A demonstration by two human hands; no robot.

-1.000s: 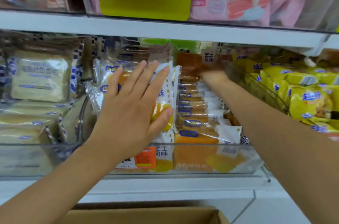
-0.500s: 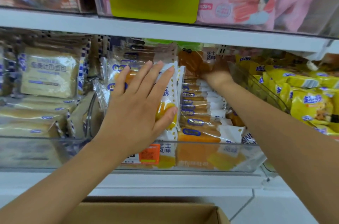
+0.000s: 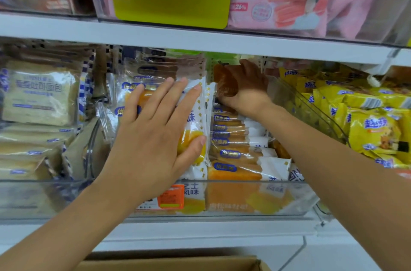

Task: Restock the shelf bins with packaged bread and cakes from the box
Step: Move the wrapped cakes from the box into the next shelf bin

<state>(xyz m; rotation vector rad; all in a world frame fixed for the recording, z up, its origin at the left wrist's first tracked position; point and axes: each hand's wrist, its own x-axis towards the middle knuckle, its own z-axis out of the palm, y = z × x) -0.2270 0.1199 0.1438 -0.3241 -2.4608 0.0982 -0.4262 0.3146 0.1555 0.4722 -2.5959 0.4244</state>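
Note:
A clear plastic shelf bin (image 3: pixel 233 199) holds rows of white-and-orange packaged cakes (image 3: pixel 235 155) standing on edge. My left hand (image 3: pixel 155 135) lies flat with straight fingers against the front pack of the left row (image 3: pixel 195 119), pressing it back. Deep in the bin, my right hand (image 3: pixel 244 86) curls round a brown packaged cake (image 3: pixel 224 81) at the back of the right row. The top edge of the cardboard box (image 3: pixel 178 264) shows at the bottom of the view.
A bin of pale sliced-bread packs (image 3: pixel 40 97) stands to the left. Yellow snack packs (image 3: pixel 373 124) fill the bin on the right. The white shelf board (image 3: pixel 200 41) above carries pink and green packages, leaving little headroom.
My right hand has come forward and up at the back of the right row, its fingers now plainly round the brown pack. My left hand stays flat on the front pack.

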